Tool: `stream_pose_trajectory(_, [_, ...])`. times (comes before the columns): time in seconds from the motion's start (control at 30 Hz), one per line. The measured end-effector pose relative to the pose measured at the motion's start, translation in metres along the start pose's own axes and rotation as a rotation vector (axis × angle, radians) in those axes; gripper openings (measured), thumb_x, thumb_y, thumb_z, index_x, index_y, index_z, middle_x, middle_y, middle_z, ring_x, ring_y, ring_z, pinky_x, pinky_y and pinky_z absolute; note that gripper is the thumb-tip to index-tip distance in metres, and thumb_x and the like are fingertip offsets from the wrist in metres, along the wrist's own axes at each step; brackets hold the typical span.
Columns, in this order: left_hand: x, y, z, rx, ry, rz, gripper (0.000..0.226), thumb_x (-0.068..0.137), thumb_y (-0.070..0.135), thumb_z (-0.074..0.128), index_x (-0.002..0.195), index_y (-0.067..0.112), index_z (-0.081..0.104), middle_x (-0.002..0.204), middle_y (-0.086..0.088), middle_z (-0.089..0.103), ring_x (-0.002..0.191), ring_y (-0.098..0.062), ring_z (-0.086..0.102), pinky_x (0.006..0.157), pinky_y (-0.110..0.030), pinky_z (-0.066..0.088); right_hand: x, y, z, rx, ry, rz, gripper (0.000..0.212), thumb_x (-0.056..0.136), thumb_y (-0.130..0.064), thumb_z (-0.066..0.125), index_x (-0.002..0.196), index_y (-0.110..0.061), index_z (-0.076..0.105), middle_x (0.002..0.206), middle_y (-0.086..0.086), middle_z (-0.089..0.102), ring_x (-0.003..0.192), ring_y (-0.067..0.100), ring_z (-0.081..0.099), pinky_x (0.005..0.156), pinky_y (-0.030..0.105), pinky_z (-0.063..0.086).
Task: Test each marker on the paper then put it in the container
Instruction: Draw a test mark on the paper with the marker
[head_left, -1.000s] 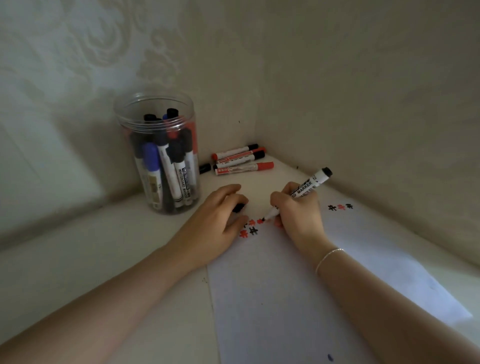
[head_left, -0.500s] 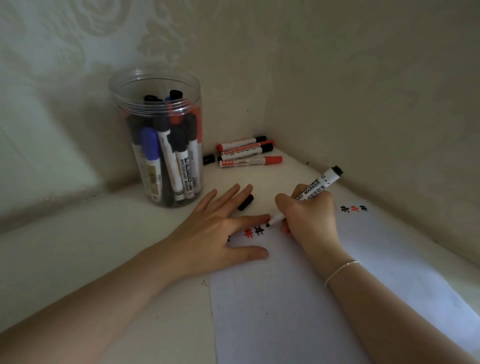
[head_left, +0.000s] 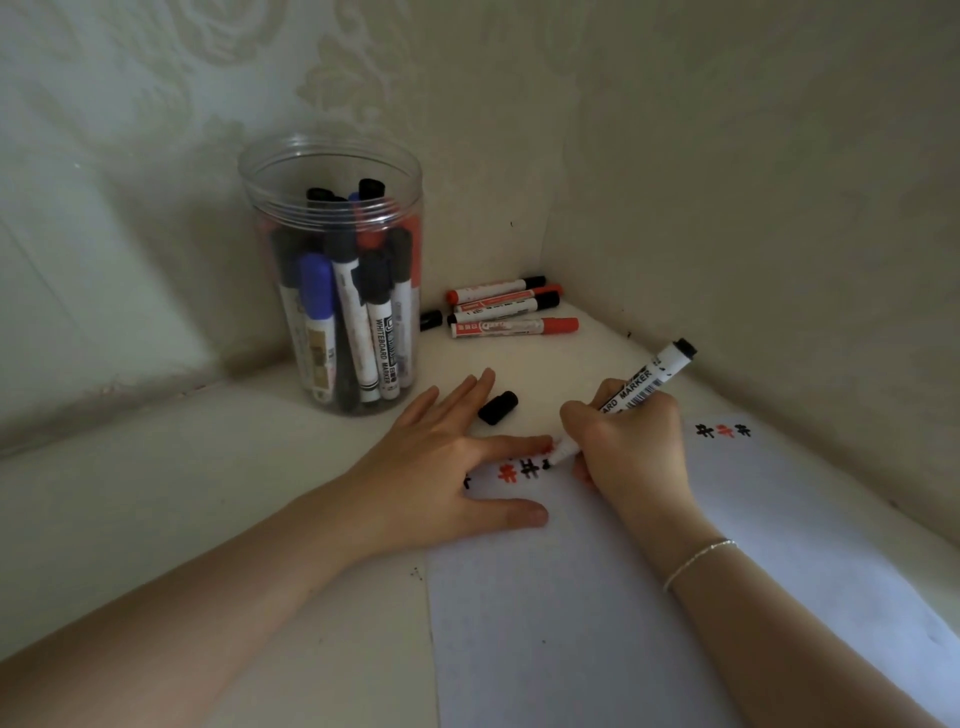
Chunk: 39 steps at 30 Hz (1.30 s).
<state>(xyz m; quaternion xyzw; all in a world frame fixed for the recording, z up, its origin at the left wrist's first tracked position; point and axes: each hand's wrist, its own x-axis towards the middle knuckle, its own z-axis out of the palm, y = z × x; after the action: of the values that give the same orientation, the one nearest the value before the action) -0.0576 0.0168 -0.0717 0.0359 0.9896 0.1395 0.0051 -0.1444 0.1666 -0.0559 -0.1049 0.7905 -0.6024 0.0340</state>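
My right hand (head_left: 631, 447) grips a white whiteboard marker (head_left: 649, 379) with a black end, its tip down on the white paper (head_left: 597, 597) beside red and black marks (head_left: 524, 470). My left hand (head_left: 441, 467) lies flat with spread fingers on the paper's top left corner. The marker's black cap (head_left: 497, 407) lies on the surface just past my left fingers. A clear plastic container (head_left: 332, 275) with several markers standing in it is at the back left.
Several red and black markers (head_left: 506, 310) lie in the corner where the two patterned walls meet. More marks (head_left: 723, 430) sit at the paper's far right corner. The right wall runs close along the paper's edge.
My left hand let go of the black cap and spread flat on the paper. My right hand keeps the marker tip at the row of marks, adding a black one.
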Motion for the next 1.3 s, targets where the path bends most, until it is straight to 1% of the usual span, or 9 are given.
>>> stream_pose_trajectory(0.17, [0.0008, 0.0006, 0.001, 0.001, -0.023, -0.014, 0.062, 0.071, 0.085, 0.031, 0.128, 0.073, 0.01, 0.16, -0.004, -0.011, 0.143, -0.008, -0.021, 0.117, -0.034, -0.011, 0.0019, 0.0021, -0.0024, -0.02, 0.06, -0.046, 0.036, 0.075, 0.003, 0.055, 0.055, -0.013, 0.03, 0.04, -0.006, 0.031, 0.036, 0.009, 0.026, 0.035, 0.016, 0.024])
stream_pose_trajectory(0.33, [0.0011, -0.0017, 0.0032, -0.001, -0.017, -0.015, 0.065, 0.07, 0.086, 0.03, 0.131, 0.072, 0.01, 0.16, -0.005, -0.011, 0.143, -0.008, -0.021, 0.117, -0.035, -0.011, 0.0006, 0.0007, -0.001, 0.034, 0.019, 0.03, 0.012, 0.074, -0.002, 0.058, 0.065, -0.003, 0.051, 0.053, 0.018, 0.052, 0.04, 0.021, 0.044, 0.042, 0.026, 0.038])
stream_pose_trajectory(0.5, [0.0012, -0.0004, 0.0014, 0.005, -0.027, -0.013, 0.067, 0.071, 0.085, 0.03, 0.133, 0.07, 0.011, 0.16, -0.004, -0.011, 0.143, -0.008, -0.021, 0.117, -0.035, -0.011, 0.0017, 0.0017, -0.0008, -0.004, 0.027, 0.013, 0.026, 0.073, 0.002, 0.056, 0.058, -0.008, 0.038, 0.044, 0.005, 0.036, 0.035, 0.014, 0.033, 0.034, 0.018, 0.028])
stream_pose_trajectory(0.67, [0.0008, -0.0018, 0.0022, -0.001, -0.02, -0.013, 0.068, 0.07, 0.086, 0.03, 0.134, 0.068, 0.013, 0.16, -0.005, -0.01, 0.143, -0.009, -0.021, 0.116, -0.035, -0.012, 0.0021, 0.004, -0.0014, 0.016, 0.057, 0.027, 0.013, 0.074, -0.003, 0.057, 0.065, 0.003, 0.05, 0.053, 0.016, 0.047, 0.038, 0.018, 0.039, 0.04, 0.025, 0.034])
stream_pose_trajectory(0.77, [0.0011, -0.002, 0.0023, -0.004, -0.018, -0.01, 0.069, 0.069, 0.087, 0.028, 0.133, 0.069, 0.013, 0.16, -0.005, -0.01, 0.143, -0.008, -0.021, 0.116, -0.034, -0.011, 0.0019, 0.0051, -0.0003, 0.001, 0.066, 0.016, 0.018, 0.073, -0.004, 0.058, 0.067, 0.008, 0.047, 0.056, 0.017, 0.047, 0.047, 0.021, 0.039, 0.046, 0.028, 0.035])
stream_pose_trajectory(0.93, [0.0021, -0.0021, 0.0021, -0.025, -0.019, -0.011, 0.068, 0.068, 0.086, 0.03, 0.132, 0.071, 0.012, 0.16, -0.004, -0.01, 0.143, -0.008, -0.021, 0.117, -0.036, -0.01, 0.0039, 0.0023, -0.0007, -0.037, 0.05, -0.011, 0.032, 0.074, 0.003, 0.055, 0.058, -0.012, 0.031, 0.047, -0.003, 0.029, 0.042, 0.01, 0.024, 0.035, 0.016, 0.022])
stream_pose_trajectory(1.07, [0.002, -0.0022, 0.0024, -0.025, -0.008, -0.01, 0.067, 0.07, 0.086, 0.033, 0.132, 0.07, 0.013, 0.16, -0.004, -0.009, 0.144, -0.008, -0.019, 0.118, -0.037, -0.009, 0.0036, 0.0022, -0.0019, 0.049, 0.074, -0.001, 0.029, 0.075, 0.003, 0.055, 0.059, -0.01, 0.035, 0.042, -0.004, 0.033, 0.038, 0.007, 0.025, 0.035, 0.017, 0.024])
stream_pose_trajectory(1.2, [0.0008, -0.0003, -0.0008, -0.152, 0.089, -0.003, 0.065, 0.079, 0.077, 0.037, 0.138, 0.063, 0.015, 0.16, 0.001, 0.011, 0.146, -0.007, -0.003, 0.119, -0.038, 0.002, -0.0005, -0.0029, -0.0059, 0.299, 0.128, 0.009, 0.022, 0.08, 0.001, 0.056, 0.063, -0.006, 0.044, 0.043, 0.009, 0.05, 0.035, 0.014, 0.039, 0.037, 0.018, 0.032])
stream_pose_trajectory(1.3, [0.0026, 0.0032, -0.004, -0.312, 0.282, -0.039, 0.063, 0.089, 0.052, 0.053, 0.144, 0.048, 0.023, 0.146, 0.009, 0.043, 0.138, -0.012, 0.033, 0.113, -0.033, 0.026, -0.002, -0.0034, -0.0038, 0.315, 0.14, -0.066, 0.025, 0.086, -0.009, 0.065, 0.069, -0.004, 0.047, 0.05, 0.01, 0.05, 0.036, 0.012, 0.045, 0.039, 0.017, 0.037])
